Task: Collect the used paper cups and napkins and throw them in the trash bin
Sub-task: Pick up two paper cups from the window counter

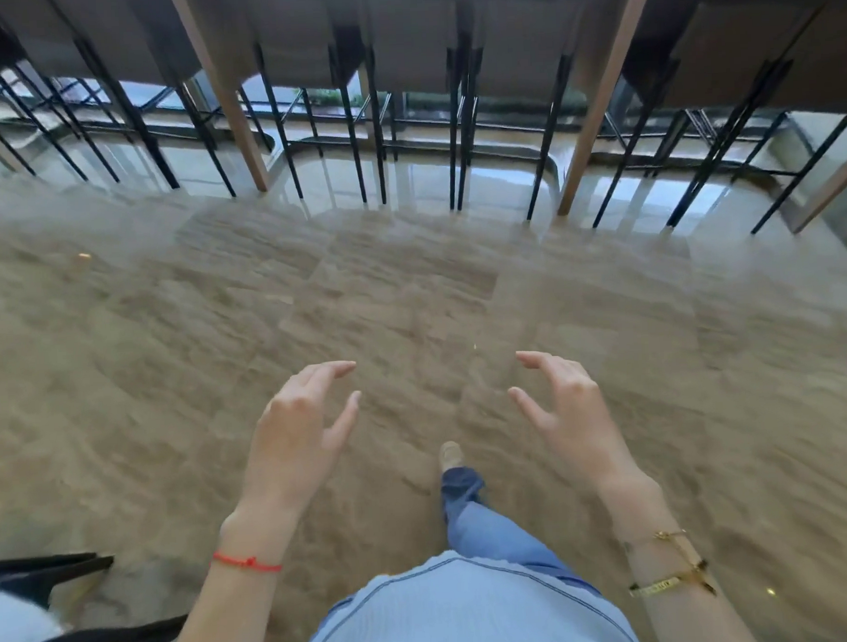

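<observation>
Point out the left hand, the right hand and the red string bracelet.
left hand [295, 426]: head view, on the back of the hand.
right hand [573, 411]: head view, on the back of the hand.
red string bracelet [246, 562]: head view, on the cord across the left wrist.

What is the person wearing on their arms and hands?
Both forearms are bare, with no sleeves showing and no gloves. The left hand has a thin red string bracelet tied around the wrist. The right hand has gold bracelets on the wrist, one a thin chain and one a flat band. No rings can be seen on the fingers.
</observation>
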`<action>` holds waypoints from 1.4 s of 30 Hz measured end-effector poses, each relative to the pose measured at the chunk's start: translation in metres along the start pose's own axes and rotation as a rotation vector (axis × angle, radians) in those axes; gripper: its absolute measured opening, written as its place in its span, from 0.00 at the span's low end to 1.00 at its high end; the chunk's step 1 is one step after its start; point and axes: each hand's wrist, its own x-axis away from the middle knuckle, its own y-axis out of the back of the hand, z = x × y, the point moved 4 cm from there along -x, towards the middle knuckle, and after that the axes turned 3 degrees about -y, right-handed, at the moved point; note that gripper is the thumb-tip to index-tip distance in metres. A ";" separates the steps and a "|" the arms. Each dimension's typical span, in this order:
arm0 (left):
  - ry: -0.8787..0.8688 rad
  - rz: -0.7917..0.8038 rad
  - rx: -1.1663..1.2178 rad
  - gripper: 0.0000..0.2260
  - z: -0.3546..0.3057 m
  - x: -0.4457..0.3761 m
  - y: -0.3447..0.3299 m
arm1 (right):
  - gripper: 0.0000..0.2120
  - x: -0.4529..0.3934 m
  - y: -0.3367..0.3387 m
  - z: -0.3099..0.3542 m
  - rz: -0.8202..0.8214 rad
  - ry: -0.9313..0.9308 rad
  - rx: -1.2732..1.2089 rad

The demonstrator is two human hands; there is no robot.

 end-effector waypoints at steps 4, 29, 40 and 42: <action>-0.007 -0.036 -0.005 0.14 0.001 -0.103 -0.011 | 0.19 -0.108 0.010 -0.001 -0.006 0.030 0.004; 0.015 -0.072 -0.020 0.14 0.109 -0.611 -0.054 | 0.20 -0.637 -0.050 0.019 0.063 0.079 0.016; -0.072 -0.009 -0.028 0.15 0.143 -0.863 -0.057 | 0.21 -0.868 -0.068 0.043 -0.008 0.032 0.006; -0.073 -0.002 -0.017 0.15 0.150 -0.902 -0.063 | 0.21 -0.904 -0.071 0.041 -0.011 0.028 0.008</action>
